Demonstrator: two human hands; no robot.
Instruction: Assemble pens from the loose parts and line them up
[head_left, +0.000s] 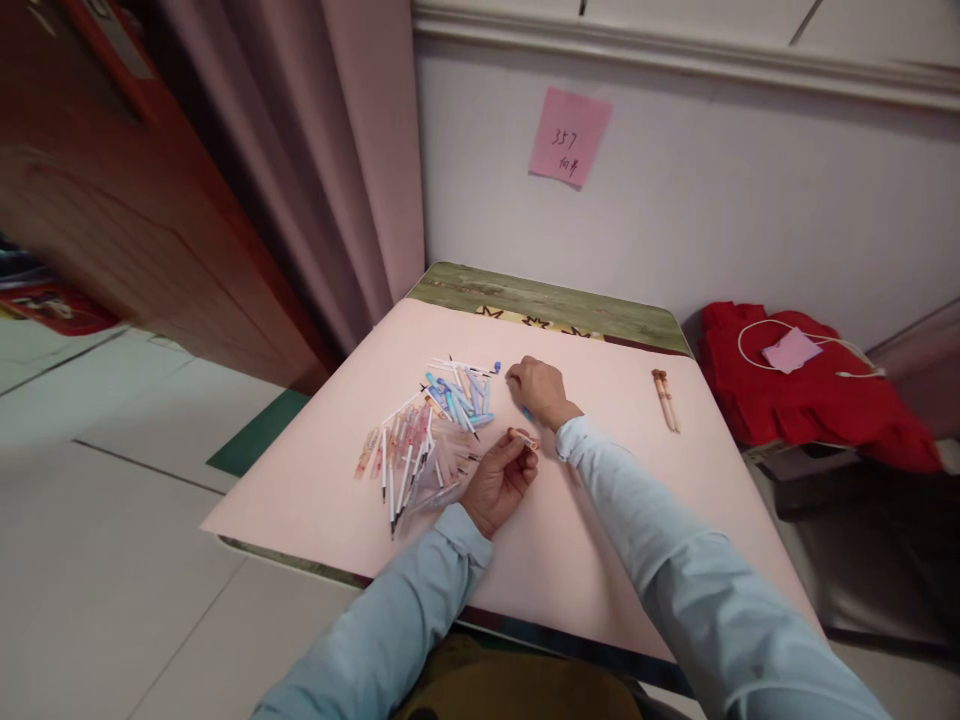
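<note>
A heap of pen parts point(431, 430) lies on the pink table top point(600, 520): white refills, clear barrels, blue and orange caps. My left hand point(499, 485) rests just right of the heap, its fingers pinched on a small orange pen piece point(523, 437). My right hand point(538, 390) is farther back with fingers curled down onto the table beside the blue caps; a bit of blue shows under it, and I cannot make out what it holds.
Two tan pens point(666, 400) lie side by side near the table's right edge. A red cloth with a white cable point(810, 390) sits to the right. A pink note point(568, 137) hangs on the wall; curtain point(337, 150) at the left.
</note>
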